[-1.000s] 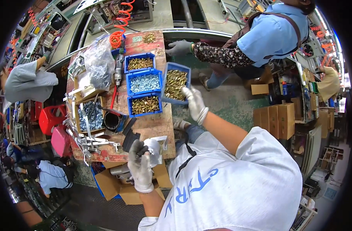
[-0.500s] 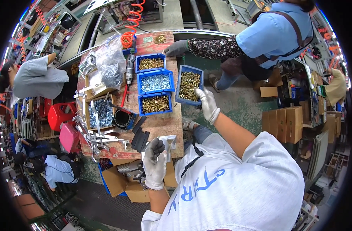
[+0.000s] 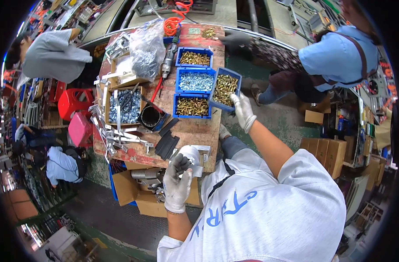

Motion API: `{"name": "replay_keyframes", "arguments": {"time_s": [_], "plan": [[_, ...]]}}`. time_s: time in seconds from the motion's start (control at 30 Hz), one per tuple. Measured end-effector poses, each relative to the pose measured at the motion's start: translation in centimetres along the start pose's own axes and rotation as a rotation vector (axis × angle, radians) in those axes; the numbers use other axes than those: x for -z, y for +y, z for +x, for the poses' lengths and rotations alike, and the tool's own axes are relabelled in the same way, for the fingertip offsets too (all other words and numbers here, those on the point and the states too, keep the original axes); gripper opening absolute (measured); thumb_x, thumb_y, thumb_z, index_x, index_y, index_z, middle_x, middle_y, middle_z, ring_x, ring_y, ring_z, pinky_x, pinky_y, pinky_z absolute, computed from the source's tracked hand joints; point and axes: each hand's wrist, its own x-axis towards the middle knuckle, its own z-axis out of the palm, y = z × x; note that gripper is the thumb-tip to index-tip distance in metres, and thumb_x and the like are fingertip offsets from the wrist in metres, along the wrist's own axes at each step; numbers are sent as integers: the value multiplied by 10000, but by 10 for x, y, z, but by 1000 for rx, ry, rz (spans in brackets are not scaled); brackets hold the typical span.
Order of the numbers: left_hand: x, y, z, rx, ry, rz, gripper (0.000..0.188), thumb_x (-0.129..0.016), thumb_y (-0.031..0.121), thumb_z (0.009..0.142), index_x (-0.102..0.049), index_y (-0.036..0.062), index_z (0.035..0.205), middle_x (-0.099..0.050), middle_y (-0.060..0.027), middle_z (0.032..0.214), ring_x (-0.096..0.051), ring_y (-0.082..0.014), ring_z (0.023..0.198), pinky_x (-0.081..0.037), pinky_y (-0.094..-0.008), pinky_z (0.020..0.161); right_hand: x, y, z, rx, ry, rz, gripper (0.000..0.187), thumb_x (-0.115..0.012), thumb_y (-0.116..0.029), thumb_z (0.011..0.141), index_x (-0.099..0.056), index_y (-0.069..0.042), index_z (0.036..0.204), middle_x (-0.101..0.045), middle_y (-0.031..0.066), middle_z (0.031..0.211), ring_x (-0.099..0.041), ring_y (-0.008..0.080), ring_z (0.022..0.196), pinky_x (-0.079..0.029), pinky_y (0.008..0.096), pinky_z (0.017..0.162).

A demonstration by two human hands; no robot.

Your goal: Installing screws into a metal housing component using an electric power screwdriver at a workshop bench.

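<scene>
Pinching the near corner of a loaded bin (image 3: 220, 105) at their 11 o'clock are the right hand (image 3: 244, 112) fingers, while those of the left hand (image 3: 177, 180) curl loosely, apart from the thumb, with a white cylinder (image 3: 190, 152) at their 1 o'clock. Outward, three blue bins (image 3: 193, 92) line the bench (image 3: 208, 131) toward the loaded bin's 9 o'clock. The step seems to be one-handed handling of that bin, and the next move calls for a firm, level grip against spilling.
</scene>
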Motion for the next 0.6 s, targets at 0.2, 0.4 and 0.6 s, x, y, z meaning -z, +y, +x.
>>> {"name": "replay_keyframes", "arguments": {"time_s": [0.2,0.4,0.6], "plan": [[-8,12,-4,-2,179,-1,511,-642,60,857,-462,-99,1308,-596,-133,1119,-590,-173,984,-481,-297,884,15,-30,99,247,-158,-450,330,-483,-153,944,-549,-2,1230,-645,120,1092,-596,213,993,-448,326,919],[-51,18,16,36,382,-164,500,-628,44,862,-463,-92,1313,-596,-131,1132,-591,-177,999,-466,-307,917,-2,-108,252,361,-189,-1131,478,-440,-301,952,-419,-84,1378,-607,282,1144,-575,436,1078,-453,476,925],[-98,43,38,45,408,-162,488,-617,45,871,-456,-101,1308,-596,-155,1191,-590,-195,1068,-451,-308,949,-61,-115,380,553,-439,-1467,434,-441,-237,953,-458,-104,1366,-589,202,1244,-543,377,1170,-438,433,973]]}}
